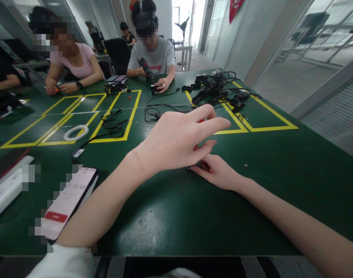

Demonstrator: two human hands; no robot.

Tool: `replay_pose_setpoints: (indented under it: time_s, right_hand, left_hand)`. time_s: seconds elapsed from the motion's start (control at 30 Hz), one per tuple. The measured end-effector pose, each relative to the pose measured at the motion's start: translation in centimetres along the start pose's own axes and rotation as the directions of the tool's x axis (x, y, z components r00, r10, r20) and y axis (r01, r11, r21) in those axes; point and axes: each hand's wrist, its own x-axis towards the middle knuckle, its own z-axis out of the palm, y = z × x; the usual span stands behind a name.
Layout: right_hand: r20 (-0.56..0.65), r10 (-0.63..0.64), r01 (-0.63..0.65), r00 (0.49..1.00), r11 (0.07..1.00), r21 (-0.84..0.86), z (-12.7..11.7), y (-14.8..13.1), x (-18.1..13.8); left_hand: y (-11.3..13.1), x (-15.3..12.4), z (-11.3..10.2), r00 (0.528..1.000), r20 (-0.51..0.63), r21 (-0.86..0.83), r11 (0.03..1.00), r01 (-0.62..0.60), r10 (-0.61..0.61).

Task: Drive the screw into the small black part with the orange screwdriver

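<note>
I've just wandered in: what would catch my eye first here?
The left hand looms largest mid-picture, with the right hand just below it in view, over a green table. Beyond them, to the right, black cables lie tangled across yellow tape lines. At the left, a lit phone lies beside the left forearm.

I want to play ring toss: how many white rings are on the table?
1: the white ring lies on the green table, left of the camera wearer's left hand. Others could hide under the cable pile.

White left sleeve [68, 263], bare hands [179, 141]
</note>
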Motion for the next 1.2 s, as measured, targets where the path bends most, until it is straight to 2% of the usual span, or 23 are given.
replay_pose_setpoints:
  time_s: [0.13, 0.3, 0.5, 0.67, 0.87, 0.97, 1.1, 1.17, 1.2]
  right_hand:
    - [-0.014, -0.004, 0.004, 1.000, 1.000, 0.010, 0.1, 0.1, -0.1]
    - [0.015, -0.007, 0.007, 1.000, 1.000, 0.005, 0.1, 0.1, -0.1]
    - [-0.001, -0.008, 0.008, 1.000, 1.000, 0.009, 0.1, 0.2, 0.0]
    - [0.018, 0.007, -0.007, 1.000, 1.000, 0.003, 0.1, 0.2, 0.1]
    - [0.020, 0.017, -0.017, 1.000, 1.000, 0.025, 0.1, 0.3, 0.1]
    - [0.034, 0.031, -0.033, 0.999, 0.998, 0.056, 0.0, 0.3, 0.1]
    - [0.045, 0.036, -0.040, 0.998, 0.994, 0.098, 0.1, 0.4, 0.2]
    - [0.060, 0.046, -0.053, 0.997, 0.992, 0.119, 0.1, 0.5, 0.3]
    - [0.066, 0.052, -0.060, 0.997, 0.990, 0.128, 0.1, 0.5, 0.3]
  left_hand:
    - [0.2, 0.1, 0.0, 1.000, 0.006, -0.017, 0.999, -0.027, 0.027]
    - [0.2, 0.0, 0.0, 0.999, 0.031, 0.027, 0.999, 0.029, -0.030]
    - [0.1, 0.1, 0.0, 0.999, 0.031, -0.043, 0.999, -0.030, 0.031]
    - [-0.2, -0.1, 0.2, 1.000, 0.006, 0.019, 1.000, 0.012, -0.012]
    - [-0.3, -0.1, 0.2, 1.000, 0.010, -0.089, 0.996, -0.003, 0.003]
    - [-0.5, 0.0, 0.4, 0.999, -0.029, -0.090, 0.995, 0.032, -0.035]
    - [-1.5, 0.2, 0.5, 0.981, -0.126, -0.101, 0.986, 0.133, -0.145]
    - [-2.5, 0.2, 0.6, 0.973, -0.106, -0.112, 0.975, 0.194, -0.206]
    - [-3.1, 0.1, 0.7, 0.972, -0.045, -0.109, 0.968, 0.225, -0.231]
